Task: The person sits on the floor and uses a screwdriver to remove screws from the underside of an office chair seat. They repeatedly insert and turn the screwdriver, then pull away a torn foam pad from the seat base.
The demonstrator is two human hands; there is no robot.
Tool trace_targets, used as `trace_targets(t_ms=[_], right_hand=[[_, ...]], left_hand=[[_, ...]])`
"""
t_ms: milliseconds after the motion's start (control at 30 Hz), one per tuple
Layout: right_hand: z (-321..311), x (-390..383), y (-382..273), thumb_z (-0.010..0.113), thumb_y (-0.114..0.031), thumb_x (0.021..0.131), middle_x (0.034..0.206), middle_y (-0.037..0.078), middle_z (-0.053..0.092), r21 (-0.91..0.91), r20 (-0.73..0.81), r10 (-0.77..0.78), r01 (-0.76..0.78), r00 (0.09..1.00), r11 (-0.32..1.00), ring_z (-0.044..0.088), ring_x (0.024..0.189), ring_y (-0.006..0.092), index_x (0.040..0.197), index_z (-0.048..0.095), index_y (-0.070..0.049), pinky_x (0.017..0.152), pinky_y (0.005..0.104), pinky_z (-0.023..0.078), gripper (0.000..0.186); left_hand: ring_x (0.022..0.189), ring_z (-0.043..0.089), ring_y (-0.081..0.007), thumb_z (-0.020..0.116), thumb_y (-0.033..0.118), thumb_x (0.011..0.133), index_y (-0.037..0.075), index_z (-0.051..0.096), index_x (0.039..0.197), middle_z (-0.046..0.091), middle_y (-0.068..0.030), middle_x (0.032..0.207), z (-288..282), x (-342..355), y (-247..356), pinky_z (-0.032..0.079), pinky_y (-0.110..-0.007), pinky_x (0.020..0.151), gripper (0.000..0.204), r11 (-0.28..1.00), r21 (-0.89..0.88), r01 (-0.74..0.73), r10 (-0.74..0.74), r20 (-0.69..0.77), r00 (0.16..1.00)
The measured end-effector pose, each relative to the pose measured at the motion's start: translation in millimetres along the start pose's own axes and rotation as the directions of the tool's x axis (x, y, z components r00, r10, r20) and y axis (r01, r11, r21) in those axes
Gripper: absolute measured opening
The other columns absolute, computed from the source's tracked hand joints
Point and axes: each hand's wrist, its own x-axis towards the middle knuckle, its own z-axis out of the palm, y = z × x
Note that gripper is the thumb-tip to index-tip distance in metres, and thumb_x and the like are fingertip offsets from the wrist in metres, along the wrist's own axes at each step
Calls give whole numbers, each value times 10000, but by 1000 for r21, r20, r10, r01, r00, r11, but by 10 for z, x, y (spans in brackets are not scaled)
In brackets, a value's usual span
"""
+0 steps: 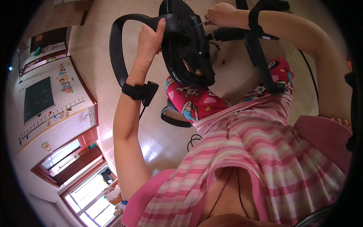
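My left hand (150,39) grips the mounting end of a black loop armrest (116,51), thumb on top, against a black chair seat (191,66) with a torn patch exposing light material. My right hand (220,15) holds a slim metal tool (199,24) angled toward the armrest's fixing holes. A black cylinder (228,33) extends rightward from the seat to the wheeled chair base (259,64). The seat lies near my legs, which are in red patterned trousers. Black devices are strapped on both my forearms.
A second black loop (175,118) lies on the tiled floor (155,147) by my left leg, near a coiled cable (192,143). At the left are a wall with a dark board (38,99), wooden-framed openings and a bright window (85,198).
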Motion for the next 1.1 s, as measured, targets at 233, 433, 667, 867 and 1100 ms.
trace_targets(t_ms=[233, 433, 667, 867, 1100], right_hand=[[-385, 155, -47, 486, -586, 955, 485, -68, 306, 515, 843, 56, -833, 535, 203, 228, 348, 28, 704, 500, -131, 336, 172, 162, 520], [-592, 223, -165, 391, -581, 987, 516, -16, 373, 507, 837, 3, -778, 547, 371, 341, 385, 101, 718, 515, -106, 349, 244, 291, 561], [-262, 63, -277, 586, -300, 926, 792, 150, 695, 62, 156, 135, -146, 978, 987, 697, 802, 305, 893, 702, -73, 645, 404, 554, 257], [-524, -18, -347, 614, -102, 855, 893, 152, 712, 43, 217, 188, -202, 958, 978, 698, 846, 316, 923, 718, -67, 678, 409, 560, 130], [-595, 75, -262, 646, -135, 739, 888, 203, 690, 241, 228, 150, -205, 962, 948, 666, 905, 383, 902, 708, -21, 742, 455, 541, 209]], left_hand=[[418, 593, -246, 594, 578, 873, -140, 495, 924, 602, -202, 655, 34, -6, -95, 464, -331, 352, 726, 1000, -8, -22, 22, -27, 999], [515, 639, -303, 589, 577, 877, -148, 505, 938, 632, -251, 734, 96, 54, -120, 502, -361, 420, 733, 1000, 22, -2, 3, -56, 998], [835, 664, -425, 569, 567, 877, -144, 550, 950, 649, -307, 873, 154, 131, -233, 537, -461, 773, 715, 977, 208, -46, 78, -150, 986], [1232, 480, -393, 582, 445, 882, -62, 594, 1181, 350, -228, 1471, 216, 161, 42, 349, -560, 1042, 588, 376, 895, -239, 738, -134, 661], [840, 694, -261, 710, 277, 763, 136, 729, 774, 714, -83, 810, 844, 477, 392, 483, -392, 739, 143, 341, 673, -656, 435, 506, 745]])
